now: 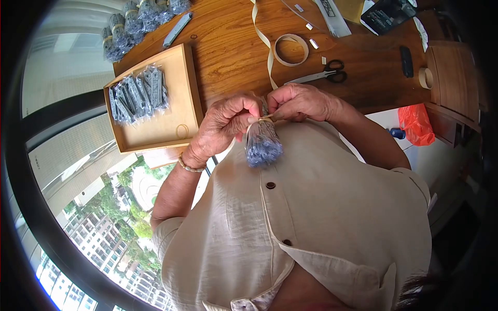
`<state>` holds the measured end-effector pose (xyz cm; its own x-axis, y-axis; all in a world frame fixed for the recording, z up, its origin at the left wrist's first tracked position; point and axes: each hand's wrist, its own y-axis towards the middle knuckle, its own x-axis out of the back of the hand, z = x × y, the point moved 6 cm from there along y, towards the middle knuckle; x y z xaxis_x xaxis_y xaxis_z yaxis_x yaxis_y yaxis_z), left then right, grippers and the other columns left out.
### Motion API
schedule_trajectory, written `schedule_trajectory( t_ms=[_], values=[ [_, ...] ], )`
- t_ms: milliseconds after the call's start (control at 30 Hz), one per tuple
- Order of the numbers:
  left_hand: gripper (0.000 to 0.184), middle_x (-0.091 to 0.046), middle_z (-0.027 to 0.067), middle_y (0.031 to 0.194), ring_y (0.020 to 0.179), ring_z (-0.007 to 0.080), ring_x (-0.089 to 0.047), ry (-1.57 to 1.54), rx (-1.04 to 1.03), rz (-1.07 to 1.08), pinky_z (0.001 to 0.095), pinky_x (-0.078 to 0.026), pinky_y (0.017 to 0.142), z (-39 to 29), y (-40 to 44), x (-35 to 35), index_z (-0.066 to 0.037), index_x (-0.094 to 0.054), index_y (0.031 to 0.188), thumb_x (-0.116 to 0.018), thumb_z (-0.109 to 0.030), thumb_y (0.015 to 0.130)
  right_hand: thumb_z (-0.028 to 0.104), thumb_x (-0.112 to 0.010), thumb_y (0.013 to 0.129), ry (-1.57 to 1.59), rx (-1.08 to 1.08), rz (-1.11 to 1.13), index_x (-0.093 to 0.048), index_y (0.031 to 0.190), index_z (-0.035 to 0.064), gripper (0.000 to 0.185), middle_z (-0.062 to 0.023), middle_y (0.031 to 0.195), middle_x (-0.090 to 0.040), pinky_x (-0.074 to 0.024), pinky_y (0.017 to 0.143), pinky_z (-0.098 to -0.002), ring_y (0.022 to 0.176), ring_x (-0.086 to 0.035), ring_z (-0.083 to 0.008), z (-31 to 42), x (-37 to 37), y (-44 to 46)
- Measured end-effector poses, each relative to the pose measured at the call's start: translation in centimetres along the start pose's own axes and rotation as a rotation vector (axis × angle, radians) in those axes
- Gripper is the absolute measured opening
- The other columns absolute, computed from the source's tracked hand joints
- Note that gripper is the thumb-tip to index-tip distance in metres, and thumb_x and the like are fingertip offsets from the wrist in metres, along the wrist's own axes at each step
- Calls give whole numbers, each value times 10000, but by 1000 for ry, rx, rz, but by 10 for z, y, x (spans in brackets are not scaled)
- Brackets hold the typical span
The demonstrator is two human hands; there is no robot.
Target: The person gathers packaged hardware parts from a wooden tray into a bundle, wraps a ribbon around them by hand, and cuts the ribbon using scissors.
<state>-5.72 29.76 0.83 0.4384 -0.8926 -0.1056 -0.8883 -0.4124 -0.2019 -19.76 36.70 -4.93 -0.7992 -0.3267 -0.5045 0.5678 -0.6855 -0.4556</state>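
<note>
A bundle of plastic-wrapped grey strips (263,147) hangs in front of my shirt, its clear wrapping bunched at the lower end. Around its upper part runs a tan rubber band (265,119). My left hand (228,122) is closed, with thumb and fingers gripping the bundle's upper left side at the band. From the other side, my right hand (303,103) pinches the band at the bundle's top right. The fingers partly hide the top end of the bundle.
A wooden tray (194,85) holds wrapped grey strips (139,96) and a loose rubber band (181,131). Finished-looking bundles (132,20) line the window side. Scissors (332,72), a tape roll (291,50) and a black packet (388,15) lie on the table. A red bag (416,126) is at right.
</note>
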Motion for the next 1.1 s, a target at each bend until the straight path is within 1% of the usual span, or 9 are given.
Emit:
schedule_trajectory(
  t_ms=[67, 167, 267, 367, 500, 633, 733, 867, 1100],
  values=[
    [35, -592, 42, 951, 596, 31, -477, -15, -36, -66, 175, -408, 500, 4, -4, -2, -35, -594, 939, -617, -60, 932, 198, -667, 863, -12, 15, -8, -617, 832, 65, 146, 71, 673, -500, -283, 473, -191, 550, -397, -5, -3, 2, 0],
    [26, -598, 42, 943, 612, 36, -469, 4, -57, -168, 170, -396, 515, 6, -9, -2, -30, -603, 945, -618, -26, 924, 193, -669, 863, -357, 127, -121, -610, 838, 41, 165, 38, 676, -518, -338, 499, -222, 573, -451, -49, 15, 2, -5],
    [51, -600, 7, 928, 656, 33, -512, -77, -136, -194, 176, -430, 484, 3, -14, -1, -36, -627, 977, -617, -22, 928, 201, -683, 853, -670, 389, -175, -634, 889, 17, 194, -19, 665, -583, -410, 528, -266, 576, -517, -95, 34, 1, -9],
    [70, -611, 14, 925, 675, 39, -524, -148, -187, -220, 184, -443, 527, 0, -14, -3, -20, -624, 999, -615, -12, 929, 155, -697, 856, -704, 410, -288, -619, 895, 1, 177, -40, 742, -563, -439, 586, -288, 652, -540, -134, 66, -10, -25],
    [95, -622, 8, 908, 723, 47, -535, -259, -136, -318, 195, -462, 652, 4, -15, -17, -4, -620, 1009, -624, 18, 917, 111, -697, 844, -738, 451, -228, -649, 899, 11, 124, -60, 793, -610, -461, 621, -304, 691, -596, -168, 77, -22, -31],
    [132, -626, 5, 926, 776, 55, -562, -119, -163, -369, 190, -477, 700, 7, -20, -18, -2, -626, 1024, -622, 52, 904, 79, -697, 834, -740, 481, -204, -680, 908, 4, 107, -103, 813, -690, -493, 641, -294, 720, -653, -182, 70, -21, -30],
    [115, -628, 42, 978, 831, 74, -584, -5, 24, -388, 209, -492, 736, 5, -22, -14, 11, -621, 1003, -650, 21, 893, 93, -702, 839, -716, 494, -127, -684, 916, 5, 118, -96, 819, -698, -492, 650, -290, 721, -654, -171, 64, -18, -25],
    [88, -601, 22, 931, 720, 54, -546, -41, -5, -293, 189, -449, 589, 8, -19, -13, -2, -640, 963, -669, 9, 880, 106, -705, 844, -672, 475, -100, -684, 908, 6, 121, -82, 816, -694, -486, 652, -295, 729, -647, -163, 61, -16, -24],
    [90, -592, 24, 919, 693, 58, -533, -195, 112, -250, 192, -437, 558, 10, -14, -13, 4, -662, 956, -687, -22, 874, 115, -708, 847, -687, 471, -83, -678, 886, 6, 119, -75, 798, -668, -477, 652, -301, 728, -632, -177, 61, -15, -21]
  ],
)
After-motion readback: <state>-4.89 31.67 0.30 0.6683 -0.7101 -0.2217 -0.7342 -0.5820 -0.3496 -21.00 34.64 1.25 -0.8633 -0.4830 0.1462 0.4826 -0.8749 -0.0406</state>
